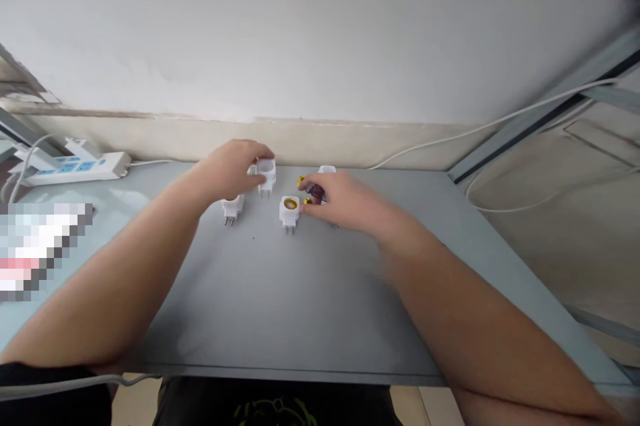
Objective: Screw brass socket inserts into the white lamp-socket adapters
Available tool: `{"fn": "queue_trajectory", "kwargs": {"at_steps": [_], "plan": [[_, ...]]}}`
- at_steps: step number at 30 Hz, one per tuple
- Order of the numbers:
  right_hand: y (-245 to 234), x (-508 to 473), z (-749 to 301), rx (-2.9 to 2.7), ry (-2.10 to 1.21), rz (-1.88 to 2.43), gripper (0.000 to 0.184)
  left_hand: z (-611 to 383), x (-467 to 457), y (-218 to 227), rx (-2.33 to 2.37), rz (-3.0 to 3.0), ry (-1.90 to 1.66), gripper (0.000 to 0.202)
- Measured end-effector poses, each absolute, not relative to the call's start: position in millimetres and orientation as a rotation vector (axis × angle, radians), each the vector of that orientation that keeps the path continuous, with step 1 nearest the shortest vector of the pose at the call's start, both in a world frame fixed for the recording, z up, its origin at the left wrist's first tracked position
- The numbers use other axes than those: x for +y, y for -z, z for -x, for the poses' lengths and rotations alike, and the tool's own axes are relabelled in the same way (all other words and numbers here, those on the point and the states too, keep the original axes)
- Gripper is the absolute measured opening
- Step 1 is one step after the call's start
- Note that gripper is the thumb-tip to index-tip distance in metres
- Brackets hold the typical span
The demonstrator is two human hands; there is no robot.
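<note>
Plug adapter (267, 176) (white) under L hand (231, 169), R hand (340, 201) nearby.

There are two hands, the left hand (227, 169) and the right hand (340, 199). One tabletop (260, 299) carries four white socket plugs (289, 211): three in plain view and a fourth mostly hidden behind the right hand. One yellow ring (290, 204) shows in a plug's face, and two more yellow bits (301, 181) peek out beside the right hand's fingers. There is one dark object (315, 191) at those fingers, one power strip (75, 168), and at least three white cables (500, 123).
</note>
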State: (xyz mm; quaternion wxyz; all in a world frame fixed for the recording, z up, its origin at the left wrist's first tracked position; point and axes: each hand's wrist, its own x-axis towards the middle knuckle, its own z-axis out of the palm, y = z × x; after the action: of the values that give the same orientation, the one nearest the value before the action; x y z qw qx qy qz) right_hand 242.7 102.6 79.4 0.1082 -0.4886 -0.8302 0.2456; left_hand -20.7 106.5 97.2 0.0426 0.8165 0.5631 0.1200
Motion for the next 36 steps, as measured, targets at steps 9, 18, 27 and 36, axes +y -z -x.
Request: {"fn": "queue_trajectory", "kwargs": {"at_steps": [9, 18, 27, 36], "plan": [[-66.2, 100.9, -225.1, -2.487, -0.637, 1.429, 0.018, 22.0, 11.1, -58.3, 1.331, -2.417, -0.261, 0.036], [-56.5, 104.5, -219.8, -2.462, -0.594, 1.426, 0.02, -12.4, 0.7, -33.2, 1.384, -2.384, -0.459, 0.049], [-83.4, 106.5, -240.5, -2.353, -0.574, 1.435, 0.027, 16.7, 103.1, -65.2, 1.878, -2.593, -0.123, 0.042], [-97.6, 106.3, -254.5, -2.316, -0.515, 1.458, 0.026, -2.1, 163.2, -42.3, 1.883, -2.557, 0.108, 0.029]]}}
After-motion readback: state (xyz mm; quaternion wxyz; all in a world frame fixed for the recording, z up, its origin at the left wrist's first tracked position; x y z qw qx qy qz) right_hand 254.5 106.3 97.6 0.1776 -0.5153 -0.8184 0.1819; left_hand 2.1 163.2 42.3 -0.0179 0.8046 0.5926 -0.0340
